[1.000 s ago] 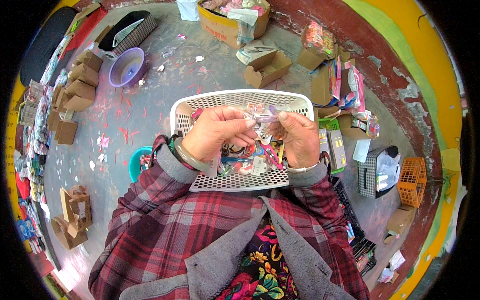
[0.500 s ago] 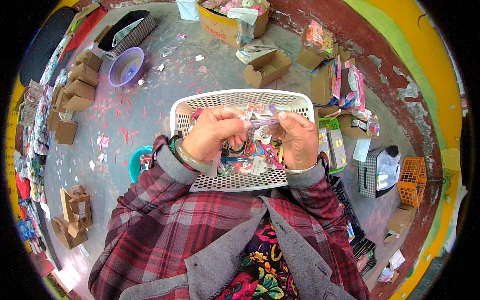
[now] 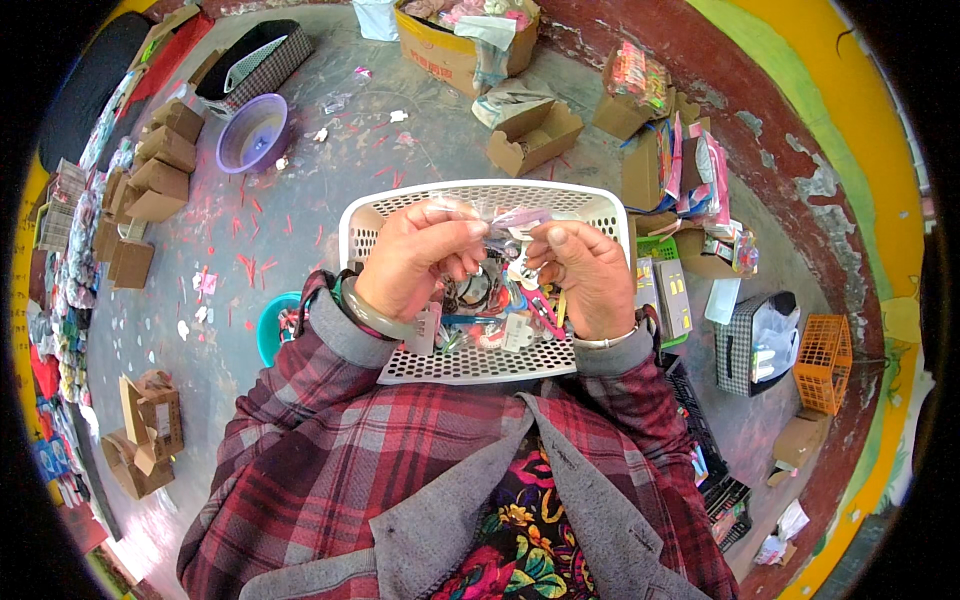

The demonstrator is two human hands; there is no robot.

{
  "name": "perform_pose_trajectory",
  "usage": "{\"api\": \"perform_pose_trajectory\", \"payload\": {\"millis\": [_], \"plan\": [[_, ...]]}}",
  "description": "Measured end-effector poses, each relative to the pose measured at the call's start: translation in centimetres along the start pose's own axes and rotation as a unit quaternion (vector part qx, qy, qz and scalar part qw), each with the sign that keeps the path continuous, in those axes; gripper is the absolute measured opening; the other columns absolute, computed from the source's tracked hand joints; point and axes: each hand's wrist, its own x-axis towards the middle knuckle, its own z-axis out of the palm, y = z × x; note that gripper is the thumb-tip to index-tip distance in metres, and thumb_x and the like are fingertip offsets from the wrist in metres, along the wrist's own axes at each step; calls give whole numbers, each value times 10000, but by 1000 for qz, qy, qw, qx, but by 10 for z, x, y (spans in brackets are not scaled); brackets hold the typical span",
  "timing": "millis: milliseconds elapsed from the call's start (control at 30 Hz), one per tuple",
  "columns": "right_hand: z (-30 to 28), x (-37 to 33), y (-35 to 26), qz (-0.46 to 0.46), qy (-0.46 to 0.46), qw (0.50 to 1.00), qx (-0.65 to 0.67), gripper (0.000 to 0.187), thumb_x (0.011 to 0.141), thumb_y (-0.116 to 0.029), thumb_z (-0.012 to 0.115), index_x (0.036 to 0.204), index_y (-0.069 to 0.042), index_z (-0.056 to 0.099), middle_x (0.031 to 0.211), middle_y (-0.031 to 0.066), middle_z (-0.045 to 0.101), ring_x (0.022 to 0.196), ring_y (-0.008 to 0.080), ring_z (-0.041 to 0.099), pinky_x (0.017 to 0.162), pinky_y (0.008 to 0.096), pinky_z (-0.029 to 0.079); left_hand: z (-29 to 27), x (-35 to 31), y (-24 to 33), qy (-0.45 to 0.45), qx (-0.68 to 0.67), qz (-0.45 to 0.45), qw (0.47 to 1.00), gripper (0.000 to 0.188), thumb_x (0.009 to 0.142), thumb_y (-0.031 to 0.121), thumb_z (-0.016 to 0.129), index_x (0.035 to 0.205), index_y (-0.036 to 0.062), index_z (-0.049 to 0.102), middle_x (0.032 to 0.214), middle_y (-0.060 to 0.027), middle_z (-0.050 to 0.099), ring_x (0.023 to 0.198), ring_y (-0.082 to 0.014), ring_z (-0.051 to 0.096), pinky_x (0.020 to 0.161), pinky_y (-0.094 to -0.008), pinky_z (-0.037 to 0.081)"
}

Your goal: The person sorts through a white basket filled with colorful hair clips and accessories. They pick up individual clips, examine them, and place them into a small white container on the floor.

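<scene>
A small clear plastic packet (image 3: 522, 217) with a purplish tint is stretched between my two hands above a white perforated basket (image 3: 480, 379). Thumb and fingertips of my left hand (image 3: 418, 258) pinch its left end. My right hand (image 3: 590, 280) is closed at the packet's right end, fingers curled, thumb on top. What lies inside the packet is too small to make out. Below the hands, the basket holds a jumble of small goods, among them a pink item (image 3: 541, 309), a white tag (image 3: 518, 333) and dark ring-shaped pieces (image 3: 474, 290).
Left of the basket stands a teal basin (image 3: 272, 330), and farther off a purple basin (image 3: 253, 135). Open cardboard boxes (image 3: 537, 138) lie ahead and along both sides. On the right are a checked storage bin (image 3: 737, 345), an orange crate (image 3: 824, 362) and a black crate (image 3: 728, 505).
Both hands have shifted slightly, the left one a little to the left. The packet now sits higher and tilts differently between the fingertips, and more of the basket's contents show.
</scene>
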Motion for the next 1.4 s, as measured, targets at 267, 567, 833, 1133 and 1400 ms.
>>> {"api": "perform_pose_trajectory", "payload": {"millis": [267, 567, 833, 1133, 1400], "plan": [[-5, 0, 3, -53, -1, 998, -27, 190, 869, -163, 576, 866, 21, 621, 744, 64, 624, 641, 97, 555, 570, 211, 430, 1, 1, -3, -33, -15, -31, 999, 211, 856, 109, 576, 1033, -5, 567, 800, -96, 638, 636, -115, 612, 573, -200, 501], [-1, -4, 2, -138, 24, 981, -132, 172, 858, -130, 587, 808, 31, 617, 700, 42, 600, 632, 81, 522, 579, 215, 410, 2, 2, -5, -36, -32, -23, 999, 203, 865, 101, 560, 1031, -17, 566, 850, -128, 646, 708, -155, 635, 634, -237, 525], [4, -3, -2, -112, 26, 990, -85, 163, 852, -120, 597, 823, 38, 624, 702, 35, 602, 632, 75, 519, 586, 205, 410, 2, 1, -2, -14, -30, -35, 999, 162, 852, 129, 585, 964, 14, 603, 825, -100, 655, 666, -133, 626, 608, -225, 511], [0, -2, -1, -76, 40, 995, -49, 162, 848, -123, 605, 846, 37, 634, 715, 43, 612, 624, 79, 521, 578, 201, 412, 14, -1, -4, 15, 34, -32, 999, 211, 864, 189, 585, 1006, 33, 601, 828, -68, 651, 673, -106, 622, 503, -190, 459], [0, -2, 0, -77, 21, 995, -55, 160, 848, -111, 603, 843, 46, 629, 701, 39, 597, 618, 79, 512, 562, 205, 416, 13, 0, -2, 46, 43, -31, 998, 233, 895, 257, 539, 962, 46, 612, 781, -27, 633, 648, -83, 616, 371, -165, 340]]}}
